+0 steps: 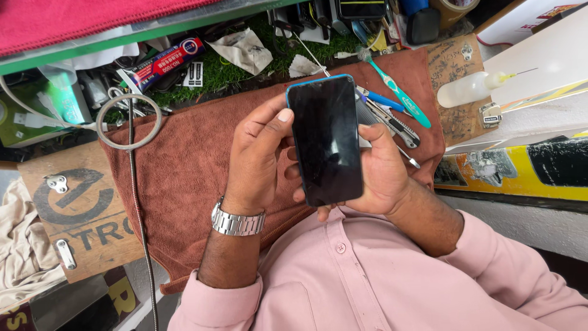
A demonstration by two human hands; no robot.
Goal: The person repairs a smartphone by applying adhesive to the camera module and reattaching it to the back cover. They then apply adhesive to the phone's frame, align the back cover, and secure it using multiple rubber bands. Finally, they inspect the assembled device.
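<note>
While both hands are meeting at the centre of the frame, a smartphone (325, 140) with a glossy black screen and a thin blue rim is standing between them, screen up. The left hand (257, 162) is curling around its left edge, thumb stretched flat along the glass near the top corner; a steel link watch (237, 222) is circling that wrist. The right hand (381, 175) is cupping the phone's right edge and underside, fingers closed around it (fingertips mostly hidden). A rust-brown, nubby towel (184, 165) is lying beneath. Right of centre, toward the top, a teal toothbrush (397, 92) and a grey utility knife (395, 122) are resting on the cloth. At upper right a soft translucent squeeze bottle (468, 89) with a needle tip is lying sideways.
</note>
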